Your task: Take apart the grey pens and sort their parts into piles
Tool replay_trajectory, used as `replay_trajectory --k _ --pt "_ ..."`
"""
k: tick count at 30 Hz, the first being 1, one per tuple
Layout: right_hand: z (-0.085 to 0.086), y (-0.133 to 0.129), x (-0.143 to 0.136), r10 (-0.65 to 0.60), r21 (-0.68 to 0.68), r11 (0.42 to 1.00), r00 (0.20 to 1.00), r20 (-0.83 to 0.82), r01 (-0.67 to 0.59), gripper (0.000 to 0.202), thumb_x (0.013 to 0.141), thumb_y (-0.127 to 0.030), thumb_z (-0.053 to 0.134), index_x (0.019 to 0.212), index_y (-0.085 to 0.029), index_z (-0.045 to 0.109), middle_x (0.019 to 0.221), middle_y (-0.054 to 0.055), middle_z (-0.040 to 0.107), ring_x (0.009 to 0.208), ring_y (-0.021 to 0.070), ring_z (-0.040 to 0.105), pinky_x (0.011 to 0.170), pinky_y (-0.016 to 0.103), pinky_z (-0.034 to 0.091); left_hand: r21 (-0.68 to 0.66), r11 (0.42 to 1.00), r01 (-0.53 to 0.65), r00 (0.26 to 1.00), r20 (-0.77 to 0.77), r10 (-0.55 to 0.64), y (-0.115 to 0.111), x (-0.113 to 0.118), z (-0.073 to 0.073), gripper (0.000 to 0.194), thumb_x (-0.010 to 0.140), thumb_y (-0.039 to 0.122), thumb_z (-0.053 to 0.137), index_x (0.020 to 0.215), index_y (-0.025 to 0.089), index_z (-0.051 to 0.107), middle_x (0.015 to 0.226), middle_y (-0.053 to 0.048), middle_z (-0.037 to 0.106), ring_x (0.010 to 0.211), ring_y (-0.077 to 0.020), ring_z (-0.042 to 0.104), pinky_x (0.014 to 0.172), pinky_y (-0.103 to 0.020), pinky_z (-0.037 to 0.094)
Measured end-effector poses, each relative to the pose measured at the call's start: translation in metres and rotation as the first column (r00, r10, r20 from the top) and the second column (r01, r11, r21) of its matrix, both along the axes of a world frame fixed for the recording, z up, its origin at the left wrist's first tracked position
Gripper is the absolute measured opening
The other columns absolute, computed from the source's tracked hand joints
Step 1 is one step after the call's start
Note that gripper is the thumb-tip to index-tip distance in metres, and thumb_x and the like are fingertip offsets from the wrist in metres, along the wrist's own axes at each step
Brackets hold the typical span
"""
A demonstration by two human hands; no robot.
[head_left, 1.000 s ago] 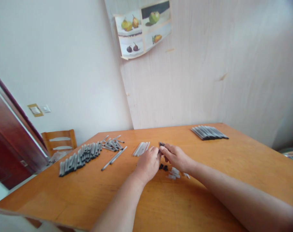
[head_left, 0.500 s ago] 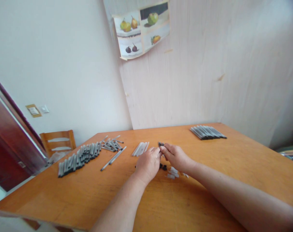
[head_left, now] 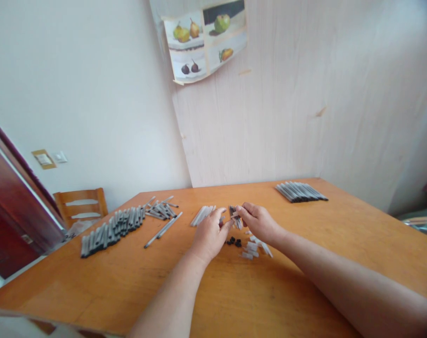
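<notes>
Near the middle of the table my left hand (head_left: 210, 234) is held with its thumb and forefinger apart, and I see nothing held in it. Close by on the right, my right hand (head_left: 258, 222) pinches a small pale piece (head_left: 235, 214) between thumb and fingers; its exact kind is too small to tell. Beneath the fingertips lie thin dark-tipped pen refills (head_left: 232, 209), partly covered. Several small black plugs (head_left: 233, 241) sit just in front of my hands. Beside them are loose translucent caps (head_left: 250, 249). Behind my left hand are clear pen barrels (head_left: 201, 215), partly hidden.
A long row of grey, black-ended pens (head_left: 113, 230) lies on the left, with a loose heap of pens (head_left: 162, 210) behind and two single pens (head_left: 163, 230) alongside. Another neat row of pens (head_left: 301, 192) rests at the back right. A wooden chair (head_left: 81, 204) stands beyond the table (head_left: 270, 300).
My hands have come apart from each other. The left has opened and drawn slightly left; the pale piece now shows in my right fingers. The view has shifted a little.
</notes>
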State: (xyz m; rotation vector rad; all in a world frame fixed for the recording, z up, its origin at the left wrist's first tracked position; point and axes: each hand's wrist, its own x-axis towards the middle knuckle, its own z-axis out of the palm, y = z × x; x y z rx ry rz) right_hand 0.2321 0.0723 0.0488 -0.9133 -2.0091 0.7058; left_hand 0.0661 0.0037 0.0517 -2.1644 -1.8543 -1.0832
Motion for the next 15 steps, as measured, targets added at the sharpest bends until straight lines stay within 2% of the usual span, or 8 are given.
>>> replay_trajectory --k 3,9,12,15 --pt "0.000 0.008 0.004 -0.036 -0.045 0.998 0.999 0.014 0.037 0.036 0.090 -0.045 0.041 0.068 -0.019 0.054 0.060 -0.001 0.055 0.056 0.0109 0.047 0.054 0.022 0.035 -0.018 1.000 -0.004 0.998 0.057 0.005 0.003 -0.005 -0.003 0.032 0.086 0.030 0.055 0.116 0.019 0.057 0.107 -0.009 0.066 0.093 -0.0188 0.061 0.087 -0.032 0.046" --pt "-0.003 0.027 0.018 -0.040 -0.278 0.960 0.999 0.032 0.048 0.011 0.075 -0.024 0.055 0.080 -0.017 0.061 0.070 0.003 0.065 0.061 0.0121 0.054 0.054 0.021 0.039 -0.020 1.000 0.000 0.983 0.185 0.004 0.008 -0.013 -0.007 0.022 0.086 0.023 0.051 0.107 0.021 0.057 0.109 -0.008 0.066 0.103 -0.0187 0.060 0.092 -0.032 0.045" --pt "-0.004 0.034 0.026 -0.024 -0.334 0.941 0.995 0.092 0.054 0.008 0.070 -0.017 0.055 0.075 -0.016 0.061 0.067 0.003 0.065 0.061 0.0121 0.055 0.055 0.021 0.040 -0.038 0.998 -0.044 0.970 0.238 0.052 0.009 -0.018 -0.007 0.019 0.085 0.024 0.051 0.101 0.022 0.058 0.102 -0.006 0.068 0.099 -0.0187 0.061 0.088 -0.031 0.046" --pt "-0.006 0.038 0.032 -0.013 -0.302 0.951 0.980 0.199 0.074 0.009 0.068 -0.015 0.055 0.071 -0.015 0.064 0.064 0.002 0.064 0.058 0.0117 0.054 0.053 0.021 0.038 -0.019 0.998 -0.052 0.950 0.307 0.055 0.011 -0.024 -0.005 0.014 0.085 0.025 0.048 0.092 0.020 0.059 0.091 -0.004 0.068 0.088 -0.0170 0.062 0.082 -0.029 0.046"
